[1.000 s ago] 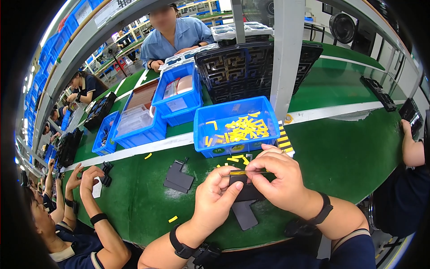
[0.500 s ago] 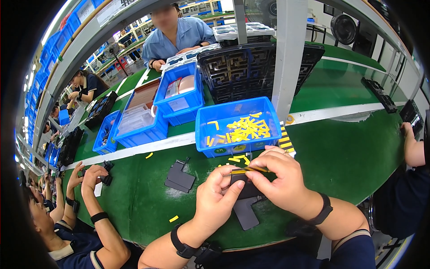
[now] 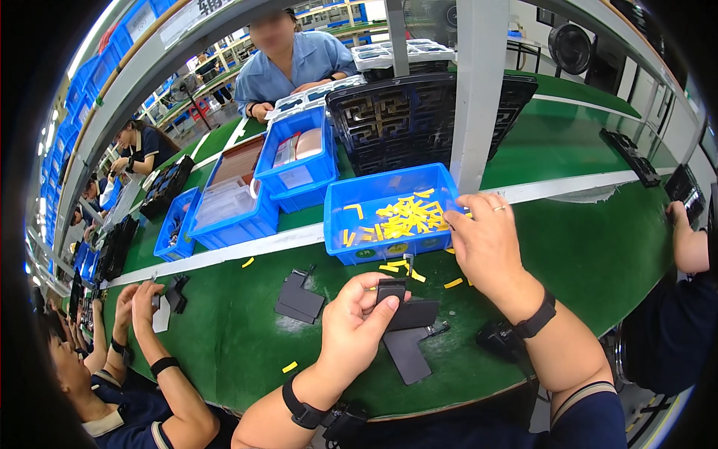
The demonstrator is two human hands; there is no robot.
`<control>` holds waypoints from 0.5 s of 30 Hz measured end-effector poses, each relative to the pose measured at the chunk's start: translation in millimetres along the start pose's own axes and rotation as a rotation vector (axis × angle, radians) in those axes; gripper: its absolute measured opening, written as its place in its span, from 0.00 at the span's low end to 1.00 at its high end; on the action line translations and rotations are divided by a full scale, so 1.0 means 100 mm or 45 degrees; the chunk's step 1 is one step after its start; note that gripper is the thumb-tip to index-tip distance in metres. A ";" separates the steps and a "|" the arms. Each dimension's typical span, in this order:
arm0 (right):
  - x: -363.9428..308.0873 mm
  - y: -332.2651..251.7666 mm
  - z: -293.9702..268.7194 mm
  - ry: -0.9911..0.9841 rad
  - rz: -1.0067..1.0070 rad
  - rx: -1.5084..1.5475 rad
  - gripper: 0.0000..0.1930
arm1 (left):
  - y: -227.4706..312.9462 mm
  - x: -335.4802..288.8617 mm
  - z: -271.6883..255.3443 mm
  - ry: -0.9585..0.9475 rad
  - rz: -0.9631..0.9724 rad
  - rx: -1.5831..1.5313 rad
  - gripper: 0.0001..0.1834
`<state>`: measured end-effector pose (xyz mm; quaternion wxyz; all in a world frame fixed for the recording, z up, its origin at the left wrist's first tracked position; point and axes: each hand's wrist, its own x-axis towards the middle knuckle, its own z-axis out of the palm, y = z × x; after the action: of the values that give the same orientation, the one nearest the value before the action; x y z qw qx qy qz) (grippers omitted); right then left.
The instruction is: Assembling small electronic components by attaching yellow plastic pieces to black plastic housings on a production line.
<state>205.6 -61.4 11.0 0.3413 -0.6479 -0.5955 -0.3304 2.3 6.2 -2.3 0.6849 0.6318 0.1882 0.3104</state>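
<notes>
In my left hand (image 3: 351, 322), thumb and fingers close on a flat black L-shaped part (image 3: 416, 315). A second such black part (image 3: 408, 358) lies on the green table just below it, partly covered. My right hand (image 3: 488, 243) is at the right front corner of a blue bin (image 3: 349, 253), fingers curved and apart, with nothing seen between them. Inside the bin is a loose heap of small yellow strips (image 3: 407, 218). Several more strips (image 3: 453, 283) lie on the table in front of the bin. Another black part (image 3: 300, 296) rests to the left of my left hand.
Blue bins (image 3: 238, 224) with packed sheets stand at the left. A black patterned tray (image 3: 389, 123) leans behind the strip bin beside a white post (image 3: 476, 97). A co-worker's hands (image 3: 138, 303) work at the left; another person (image 3: 292, 67) sits across the table (image 3: 247, 329).
My right hand has left the black part and moved up and right to the bin's corner. My left hand keeps hold of the part. More yellow strips show on the table beneath my right hand.
</notes>
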 end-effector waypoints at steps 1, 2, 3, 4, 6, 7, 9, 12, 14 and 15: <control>0.00 0.00 0.01 -0.091 0.022 -0.036 0.12 | 0.02 -0.01 0.01 0.000 -0.028 0.046 0.13; -0.01 -0.03 -0.02 -0.088 0.023 -0.036 0.12 | 0.02 0.00 0.00 -0.002 -0.027 0.048 0.13; 0.03 -0.17 -0.09 -0.128 0.236 0.288 0.13 | 0.00 0.00 -0.01 -0.012 -0.010 0.050 0.13; 0.05 -0.26 -0.20 -0.163 0.456 0.600 0.14 | -0.01 0.01 0.00 -0.036 0.007 0.048 0.13; 0.05 -0.31 -0.28 -0.217 0.552 0.703 0.14 | -0.01 0.01 0.00 -0.057 0.014 0.083 0.13; 0.02 -0.29 -0.27 -0.181 0.322 0.681 0.13 | -0.01 0.00 0.00 -0.071 0.023 0.121 0.13; -0.03 -0.26 -0.26 -0.222 0.094 0.669 0.10 | 0.01 -0.01 0.01 -0.078 0.052 0.167 0.13; -0.04 -0.33 -0.21 -0.105 0.203 0.796 0.08 | 0.01 -0.03 0.01 -0.086 0.092 0.233 0.13; -0.06 -0.35 -0.20 -0.148 0.295 0.870 0.07 | 0.01 -0.03 0.01 -0.080 0.098 0.256 0.13; -0.07 -0.36 -0.21 -0.192 0.389 0.940 0.07 | 0.00 -0.03 0.01 -0.084 0.111 0.257 0.13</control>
<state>169.1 -80.4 17.9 0.5516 -0.5852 -0.5943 0.0086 0.7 3.4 -2.1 0.6095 0.7149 0.1682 0.2986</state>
